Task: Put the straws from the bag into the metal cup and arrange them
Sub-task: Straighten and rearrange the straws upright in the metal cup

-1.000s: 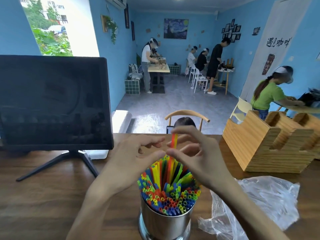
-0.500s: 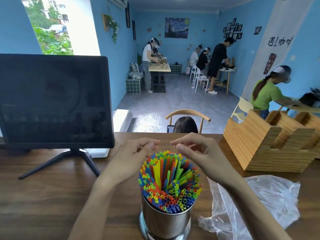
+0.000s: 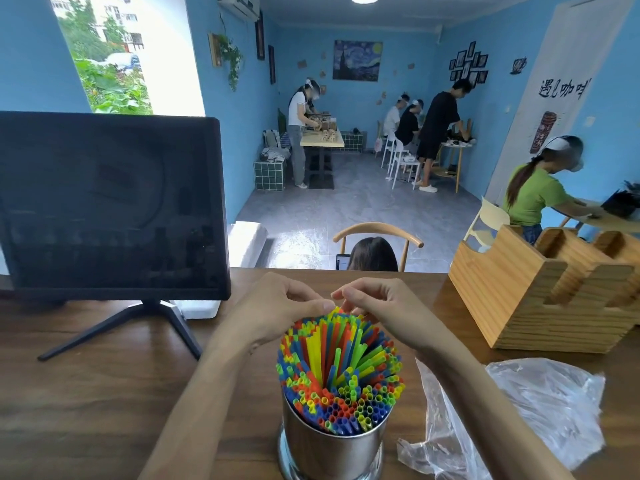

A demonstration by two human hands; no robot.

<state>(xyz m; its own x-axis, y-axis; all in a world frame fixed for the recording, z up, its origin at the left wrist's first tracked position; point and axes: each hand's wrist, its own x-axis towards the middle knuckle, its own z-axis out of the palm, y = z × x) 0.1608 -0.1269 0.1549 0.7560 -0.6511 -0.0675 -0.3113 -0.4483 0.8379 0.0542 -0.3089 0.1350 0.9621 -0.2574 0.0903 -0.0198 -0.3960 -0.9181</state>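
Note:
A shiny metal cup (image 3: 334,452) stands on the wooden table near its front edge, packed with upright straws (image 3: 341,368) in red, yellow, green, blue and orange. Both my hands hover just behind and above the bundle. My left hand (image 3: 277,311) is curled, thumb and forefinger pinched at the tips of the far straws. My right hand (image 3: 384,306) meets it from the right, its fingertips closed on the same far tips. An empty clear plastic bag (image 3: 540,410) lies crumpled on the table to the right of the cup.
A dark monitor (image 3: 110,206) on a tripod stand fills the left back of the table. A wooden slotted holder (image 3: 519,306) sits at the back right. Beyond the table edge are a chair, a seated person's head and several people at other tables.
One second ago my hands held an orange straw raised above the bundle. It has gone down level with the others, and both hands have lowered onto the far straw tips.

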